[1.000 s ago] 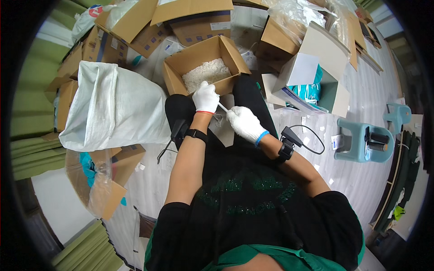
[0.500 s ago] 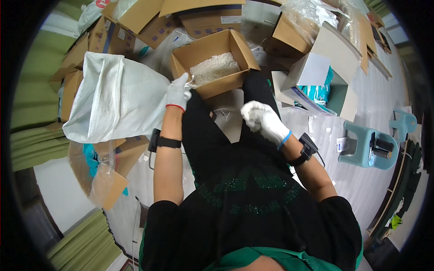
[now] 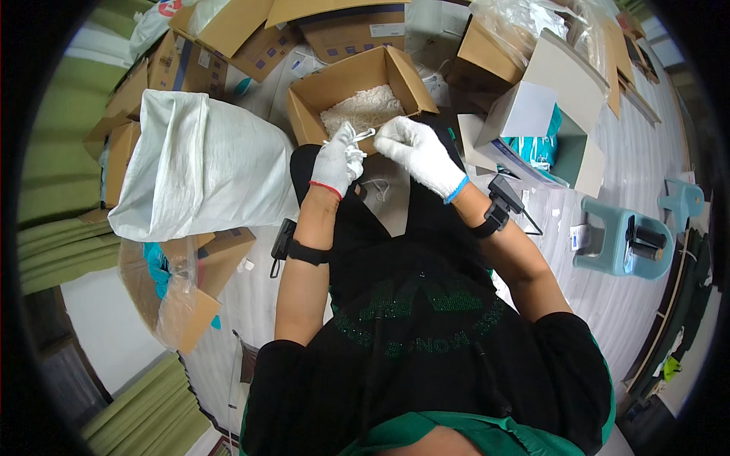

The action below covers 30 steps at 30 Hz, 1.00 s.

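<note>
My left hand (image 3: 340, 161), in a white glove with a red cuff, is closed around a few strands of white cord (image 3: 365, 134) that stick out past its fingers. Close beside it, my right hand (image 3: 420, 154) wears a white glove with a blue cuff. Its fingers are pinched together at the cord's end; what lies between them is hidden. Both hands are over the near rim of an open cardboard box (image 3: 319, 97) by my knees. Inside that box is a heap of white, string-like pieces (image 3: 366, 106).
A large white woven sack (image 3: 205, 167) stands to my left, above a carton with clear plastic (image 3: 182, 296). More cartons (image 3: 353, 42) line the far side. At right are an open white box (image 3: 525, 106) holding teal packs (image 3: 536, 148) and a blue stool (image 3: 601, 247).
My left hand has moved right, away from the sack, with the cord in it. My right hand has moved left and up to meet it, its fingers now pinched at the cord's end.
</note>
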Each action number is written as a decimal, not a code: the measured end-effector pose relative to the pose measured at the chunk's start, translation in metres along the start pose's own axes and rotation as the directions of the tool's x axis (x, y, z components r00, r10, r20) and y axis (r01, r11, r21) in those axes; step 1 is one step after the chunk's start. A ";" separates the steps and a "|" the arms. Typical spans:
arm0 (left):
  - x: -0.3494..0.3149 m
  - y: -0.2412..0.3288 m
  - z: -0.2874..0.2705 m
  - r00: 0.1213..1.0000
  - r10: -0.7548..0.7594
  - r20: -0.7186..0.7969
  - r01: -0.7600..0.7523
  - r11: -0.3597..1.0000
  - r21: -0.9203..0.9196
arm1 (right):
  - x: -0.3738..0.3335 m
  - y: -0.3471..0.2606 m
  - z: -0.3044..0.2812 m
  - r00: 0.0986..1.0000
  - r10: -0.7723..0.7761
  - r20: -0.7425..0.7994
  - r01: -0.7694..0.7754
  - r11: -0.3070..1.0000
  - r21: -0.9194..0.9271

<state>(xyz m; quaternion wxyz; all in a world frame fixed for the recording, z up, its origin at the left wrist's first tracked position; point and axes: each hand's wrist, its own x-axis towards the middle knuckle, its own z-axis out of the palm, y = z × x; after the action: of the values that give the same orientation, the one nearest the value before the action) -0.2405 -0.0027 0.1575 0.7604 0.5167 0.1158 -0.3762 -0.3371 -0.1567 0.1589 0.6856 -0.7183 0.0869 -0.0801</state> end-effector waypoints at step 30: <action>0.092 0.002 -0.105 0.882 0.364 -0.299 -0.293 0.921 0.258 | -0.102 -0.009 -0.022 0.822 0.498 0.278 -0.570 0.711 0.412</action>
<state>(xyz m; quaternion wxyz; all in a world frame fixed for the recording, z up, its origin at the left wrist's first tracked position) -0.1535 0.0476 0.0606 0.7241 0.6617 0.1164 -0.1560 -0.4412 -0.1539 0.1696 0.8386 -0.4742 0.2180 0.1558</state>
